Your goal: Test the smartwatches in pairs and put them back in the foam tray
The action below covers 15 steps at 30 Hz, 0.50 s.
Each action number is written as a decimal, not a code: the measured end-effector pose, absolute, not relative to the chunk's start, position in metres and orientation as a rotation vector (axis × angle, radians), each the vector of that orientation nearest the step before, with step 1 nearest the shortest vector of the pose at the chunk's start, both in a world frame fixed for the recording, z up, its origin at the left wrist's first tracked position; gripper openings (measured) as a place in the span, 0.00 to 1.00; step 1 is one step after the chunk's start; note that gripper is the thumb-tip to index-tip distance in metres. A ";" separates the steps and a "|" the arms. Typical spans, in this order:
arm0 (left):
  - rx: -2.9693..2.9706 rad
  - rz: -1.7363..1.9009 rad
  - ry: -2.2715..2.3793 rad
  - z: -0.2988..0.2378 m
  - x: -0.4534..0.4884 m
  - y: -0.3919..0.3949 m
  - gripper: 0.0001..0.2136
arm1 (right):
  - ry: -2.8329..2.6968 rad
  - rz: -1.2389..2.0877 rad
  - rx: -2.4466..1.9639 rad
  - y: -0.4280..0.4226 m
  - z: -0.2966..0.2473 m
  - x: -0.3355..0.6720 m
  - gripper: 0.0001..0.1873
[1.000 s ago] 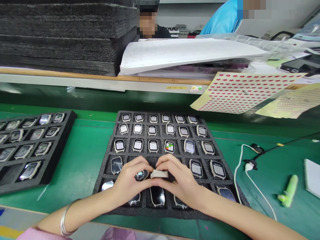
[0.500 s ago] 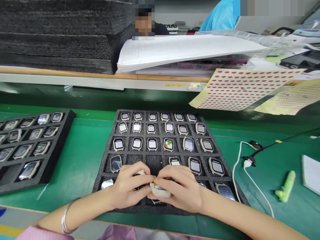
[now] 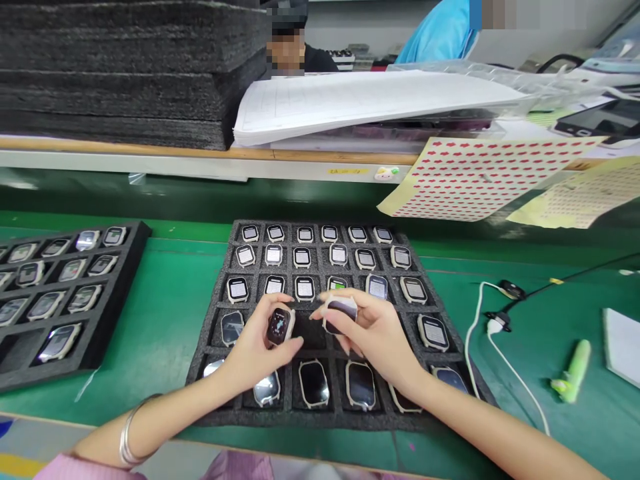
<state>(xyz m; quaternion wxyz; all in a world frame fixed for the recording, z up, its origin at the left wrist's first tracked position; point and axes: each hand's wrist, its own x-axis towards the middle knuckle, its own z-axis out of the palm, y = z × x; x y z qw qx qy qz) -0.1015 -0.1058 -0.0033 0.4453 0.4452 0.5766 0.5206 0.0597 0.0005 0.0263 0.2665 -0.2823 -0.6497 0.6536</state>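
My left hand (image 3: 267,343) is closed around a smartwatch (image 3: 280,326) whose dark screen shows a small coloured picture. A second smartwatch (image 3: 341,314), with a dark, shiny face and pale case, is in the grip of my right hand (image 3: 373,327). Both hands are over a black foam tray (image 3: 220,416) divided into compartments. Most compartments hold a strapless watch, many in the far rows with white lit screens. Along the near row lie watches with dark screens, such as the watch (image 3: 314,383) below my hands. My right hand hides part of the tray.
Another foam tray (image 3: 107,320) of watches sits at the left on the green table (image 3: 165,293). White cables (image 3: 520,380) and a green pen-like object (image 3: 575,373) lie right. Black foam (image 3: 110,73) is stacked on the shelf beside papers (image 3: 375,100). A person sits beyond.
My hands have moved apart and up, away from the tray's near edge. Each watch now shows its face, and the near-row watches are uncovered.
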 end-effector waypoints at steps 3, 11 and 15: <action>1.055 1.254 1.444 -0.006 -0.105 -0.102 0.16 | -1.695 1.895 -0.789 0.008 0.021 0.064 0.22; 0.940 1.276 1.322 -0.009 -0.105 -0.102 0.14 | -1.460 2.331 -0.546 0.009 0.008 0.070 0.26; 0.986 1.274 1.280 -0.006 -0.103 -0.101 0.12 | -1.466 2.361 -0.469 0.012 0.005 0.073 0.23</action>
